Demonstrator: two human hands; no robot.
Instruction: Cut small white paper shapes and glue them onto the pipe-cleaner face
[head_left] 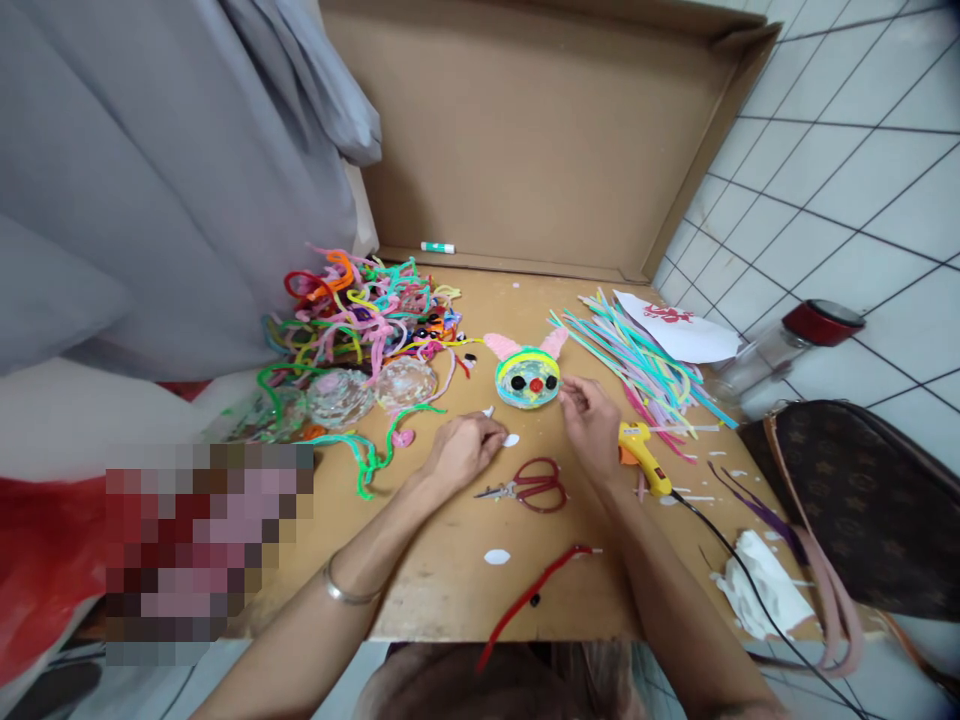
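An animal face of coiled pipe cleaners (528,391) lies on the table, with pink ears, a yellow-green band, black button-like eyes and a red nose. At its right edge, my right hand (591,418) is closed, thumb and fingers pinching the rim. My left hand (465,447) rests lower left with curled fingers. A small white tip (489,411) shows above them, and a white oval piece (511,440) is at the fingertips; what they grip is unclear. Red-handled scissors (529,487) lie between my forearms. Nearer me are another white oval (496,557) and a red pipe cleaner (532,595).
A pile of colourful pipe cleaners (367,310) and coiled discs (340,397) fills the left. Straight pipe cleaners (637,350), a yellow glue gun (645,458) with a cord, a bottle (787,345) and a brown bag (870,510) are right. Cardboard (517,140) stands behind.
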